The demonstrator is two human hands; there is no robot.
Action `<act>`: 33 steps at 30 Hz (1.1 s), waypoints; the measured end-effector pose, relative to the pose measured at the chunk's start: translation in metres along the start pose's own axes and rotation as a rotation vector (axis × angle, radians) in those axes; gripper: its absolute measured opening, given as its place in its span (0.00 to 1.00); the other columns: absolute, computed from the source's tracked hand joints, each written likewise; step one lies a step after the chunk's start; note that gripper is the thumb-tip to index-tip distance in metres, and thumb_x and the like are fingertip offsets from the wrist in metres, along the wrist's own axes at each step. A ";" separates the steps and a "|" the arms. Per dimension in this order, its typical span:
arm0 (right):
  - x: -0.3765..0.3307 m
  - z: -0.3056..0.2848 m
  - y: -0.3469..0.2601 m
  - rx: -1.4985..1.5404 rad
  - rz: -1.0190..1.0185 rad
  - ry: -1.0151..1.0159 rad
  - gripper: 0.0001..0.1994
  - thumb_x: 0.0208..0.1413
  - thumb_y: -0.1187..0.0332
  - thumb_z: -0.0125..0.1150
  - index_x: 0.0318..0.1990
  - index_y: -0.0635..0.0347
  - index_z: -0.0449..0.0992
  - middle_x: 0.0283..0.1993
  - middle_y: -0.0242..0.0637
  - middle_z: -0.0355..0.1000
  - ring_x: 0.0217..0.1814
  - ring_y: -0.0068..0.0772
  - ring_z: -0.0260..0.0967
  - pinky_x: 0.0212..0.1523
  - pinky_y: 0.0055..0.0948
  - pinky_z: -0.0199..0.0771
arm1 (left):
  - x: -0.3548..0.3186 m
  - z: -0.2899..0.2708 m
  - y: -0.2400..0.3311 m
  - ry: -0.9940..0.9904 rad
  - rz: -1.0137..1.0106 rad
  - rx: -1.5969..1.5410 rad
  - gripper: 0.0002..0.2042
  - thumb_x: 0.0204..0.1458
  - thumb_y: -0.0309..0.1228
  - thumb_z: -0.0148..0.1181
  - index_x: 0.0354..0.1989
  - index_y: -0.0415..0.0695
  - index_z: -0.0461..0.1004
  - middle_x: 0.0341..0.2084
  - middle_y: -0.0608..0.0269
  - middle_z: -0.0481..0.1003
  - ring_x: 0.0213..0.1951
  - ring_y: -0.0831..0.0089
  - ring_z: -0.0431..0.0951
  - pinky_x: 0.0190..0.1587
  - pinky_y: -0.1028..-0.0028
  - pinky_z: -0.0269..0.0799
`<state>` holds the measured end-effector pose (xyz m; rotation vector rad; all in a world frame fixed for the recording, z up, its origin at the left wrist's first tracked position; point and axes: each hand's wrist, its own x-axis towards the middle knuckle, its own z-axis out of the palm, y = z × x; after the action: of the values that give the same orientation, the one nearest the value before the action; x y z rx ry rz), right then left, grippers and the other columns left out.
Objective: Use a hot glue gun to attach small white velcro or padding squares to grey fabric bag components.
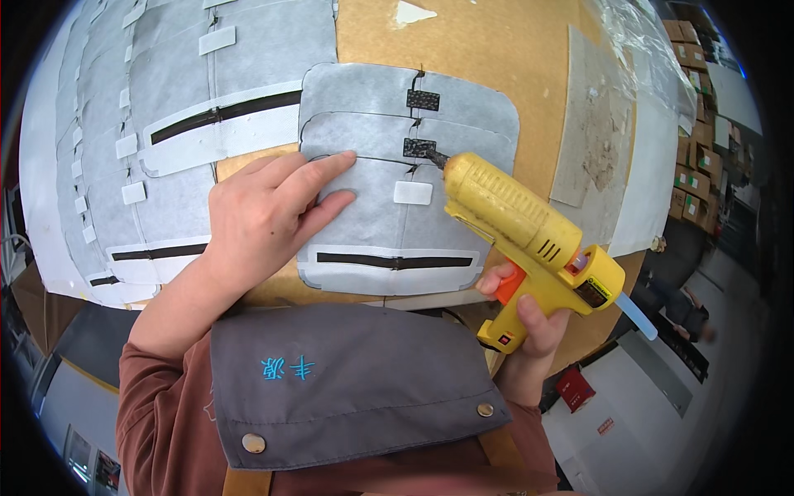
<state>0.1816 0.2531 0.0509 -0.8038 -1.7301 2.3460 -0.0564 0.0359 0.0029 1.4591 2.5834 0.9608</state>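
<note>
My right hand [539, 335] grips a yellow hot glue gun [509, 202] by its handle, with fingers at the orange trigger. A pale glue stick [637, 316] sticks out of its back. The nozzle tip meets a black textured patch [419, 148] on a grey fabric panel [356, 219]. Above lies a similar black patch [423, 100]; below is a white rectangular tab [413, 193]. Along the panel's near edge runs a black strip [395, 261] on a white band. My left hand [266, 198] rests on the panel's left part, index finger and thumb stretched apart, holding nothing.
Overlapping grey panels with white tabs [217, 40] cover the table's left side. The tabletop is brown board [463, 41]. A worn grey strip [591, 124] and crumpled clear plastic [653, 50] lie at right. Beyond are cardboard boxes [695, 178], a person [682, 306] and a red box [575, 388].
</note>
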 end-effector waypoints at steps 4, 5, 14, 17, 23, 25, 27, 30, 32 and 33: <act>0.010 0.013 -0.006 -0.019 -0.017 -0.007 0.26 0.54 0.73 0.57 0.61 0.72 0.60 0.46 0.51 0.71 0.46 0.41 0.72 0.50 0.39 0.72 | 0.001 0.001 0.000 0.013 0.005 -0.018 0.18 0.41 0.31 0.73 0.45 0.50 0.80 0.14 0.71 0.63 0.17 0.77 0.65 0.19 0.75 0.60; 0.012 0.016 -0.007 -0.008 -0.031 0.015 0.27 0.54 0.74 0.57 0.61 0.71 0.60 0.46 0.52 0.71 0.46 0.41 0.72 0.49 0.39 0.72 | 0.002 0.001 0.000 0.014 0.004 -0.016 0.18 0.41 0.31 0.73 0.45 0.50 0.80 0.14 0.71 0.63 0.17 0.77 0.65 0.19 0.75 0.60; 0.017 0.021 -0.010 -0.019 -0.018 -0.002 0.27 0.54 0.75 0.56 0.61 0.71 0.59 0.45 0.52 0.71 0.46 0.42 0.72 0.49 0.39 0.73 | 0.001 -0.001 0.001 0.010 -0.001 -0.023 0.18 0.41 0.31 0.73 0.44 0.50 0.80 0.14 0.71 0.63 0.17 0.77 0.66 0.19 0.75 0.60; 0.014 0.015 -0.008 -0.051 -0.016 -0.016 0.26 0.54 0.75 0.55 0.61 0.71 0.60 0.46 0.52 0.71 0.46 0.41 0.72 0.49 0.39 0.73 | 0.000 0.000 0.000 0.012 0.004 -0.023 0.19 0.41 0.31 0.72 0.45 0.50 0.80 0.14 0.71 0.63 0.17 0.77 0.66 0.19 0.75 0.60; 0.015 0.014 -0.009 -0.054 -0.002 -0.002 0.26 0.53 0.75 0.55 0.61 0.71 0.60 0.46 0.51 0.71 0.47 0.41 0.72 0.49 0.39 0.72 | 0.000 0.000 0.000 0.007 0.006 -0.020 0.19 0.42 0.32 0.72 0.45 0.50 0.80 0.14 0.71 0.63 0.17 0.77 0.66 0.19 0.75 0.60; 0.016 0.016 -0.008 -0.049 -0.005 -0.006 0.26 0.53 0.75 0.55 0.61 0.71 0.60 0.46 0.52 0.71 0.47 0.41 0.72 0.49 0.39 0.72 | 0.001 0.000 0.000 0.005 0.004 -0.020 0.19 0.42 0.32 0.72 0.45 0.50 0.80 0.14 0.71 0.63 0.17 0.77 0.66 0.19 0.75 0.60; 0.016 0.017 -0.007 -0.024 -0.021 0.000 0.26 0.53 0.76 0.56 0.61 0.71 0.60 0.46 0.52 0.71 0.46 0.41 0.72 0.49 0.38 0.72 | 0.001 0.000 0.000 0.008 0.006 -0.020 0.18 0.42 0.32 0.72 0.45 0.50 0.80 0.14 0.71 0.63 0.17 0.77 0.66 0.19 0.75 0.60; 0.013 0.019 -0.008 0.003 -0.031 0.010 0.27 0.53 0.76 0.56 0.62 0.70 0.60 0.46 0.52 0.71 0.47 0.41 0.72 0.49 0.38 0.72 | 0.002 0.000 0.000 0.012 0.007 -0.021 0.18 0.41 0.32 0.72 0.44 0.50 0.80 0.14 0.71 0.63 0.17 0.77 0.66 0.19 0.75 0.60; 0.012 0.018 -0.008 -0.013 -0.026 0.009 0.27 0.52 0.76 0.56 0.62 0.71 0.60 0.46 0.52 0.71 0.47 0.41 0.72 0.49 0.38 0.72 | 0.002 0.000 0.000 0.013 0.006 -0.022 0.18 0.41 0.32 0.72 0.44 0.50 0.80 0.14 0.71 0.63 0.17 0.77 0.66 0.19 0.75 0.60; 0.011 0.017 -0.007 -0.029 -0.020 0.007 0.28 0.52 0.75 0.56 0.61 0.71 0.60 0.46 0.52 0.71 0.47 0.41 0.72 0.50 0.38 0.72 | 0.002 0.000 0.000 0.012 0.006 -0.019 0.18 0.41 0.32 0.72 0.44 0.50 0.80 0.14 0.71 0.63 0.17 0.77 0.66 0.19 0.75 0.60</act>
<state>0.1628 0.2453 0.0573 -0.7940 -1.7642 2.3076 -0.0573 0.0372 0.0031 1.4619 2.5724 0.9951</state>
